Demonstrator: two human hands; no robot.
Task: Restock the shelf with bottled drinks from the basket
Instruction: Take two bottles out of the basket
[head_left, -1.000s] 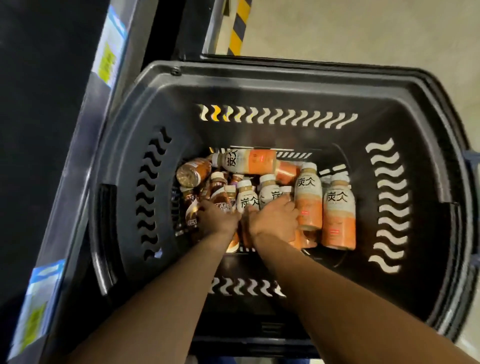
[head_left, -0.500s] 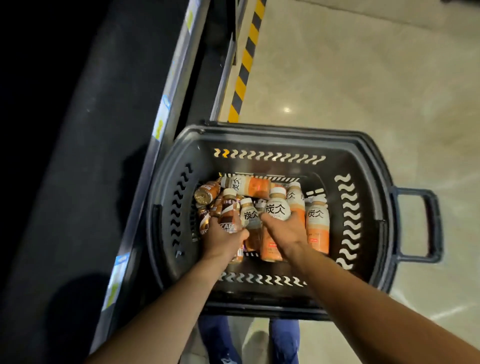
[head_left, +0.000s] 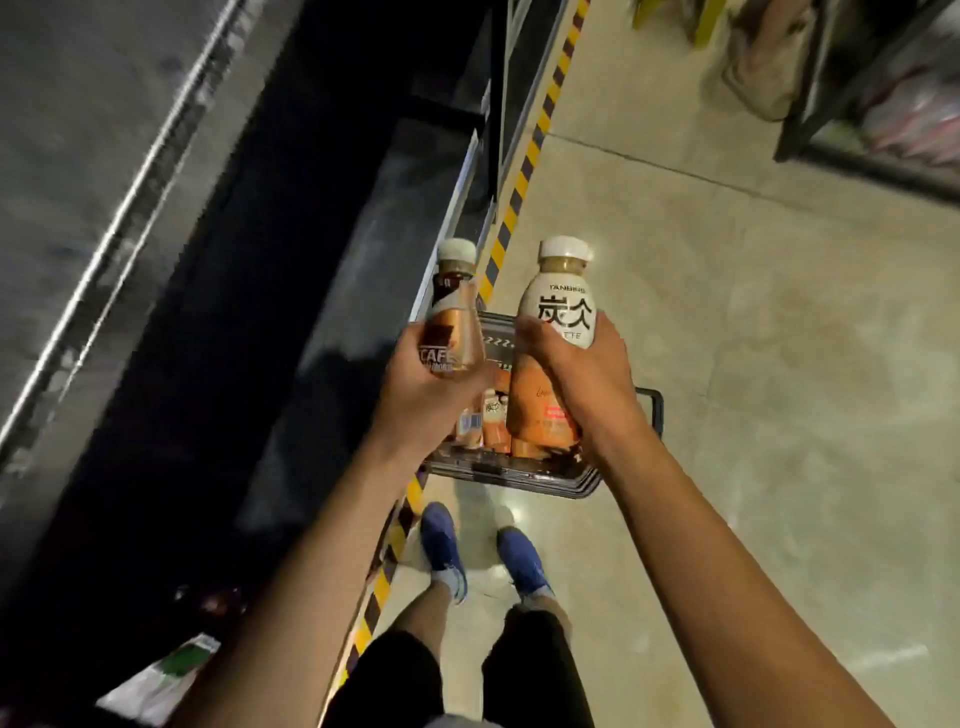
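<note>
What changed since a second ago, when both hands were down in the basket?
Both hands rose out of the basket, each lifting a bottle: the left hand grips a brown cafe bottle, the right hand an orange-and-white latte bottle. The basket stays on the floor, other bottles still inside.

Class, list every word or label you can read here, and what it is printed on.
"TANBING": white bottle, in the right hand.
"炭仌": same bottle, large.
"TTE": same bottle, start hidden by fingers.
"CAFE": brown bottle, in the left hand.
Too blurred: line under "CAFE", white bottle's red patch, labels of bottles in the basket.
</note>
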